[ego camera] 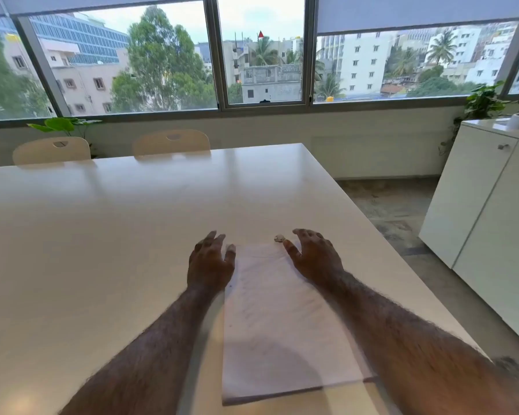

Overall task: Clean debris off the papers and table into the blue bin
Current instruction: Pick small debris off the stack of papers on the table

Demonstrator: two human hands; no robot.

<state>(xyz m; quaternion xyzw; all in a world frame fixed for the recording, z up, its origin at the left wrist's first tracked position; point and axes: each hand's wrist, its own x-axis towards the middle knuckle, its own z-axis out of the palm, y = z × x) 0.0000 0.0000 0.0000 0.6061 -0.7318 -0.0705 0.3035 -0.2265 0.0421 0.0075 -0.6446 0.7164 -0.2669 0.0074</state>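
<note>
Both hands, left and right, fingers spread beside papers, small debris between, chairs beyond.

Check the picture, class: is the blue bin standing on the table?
No. The white table bears only the paper, a small scrap of debris and both hands; no bin is in view.
</note>
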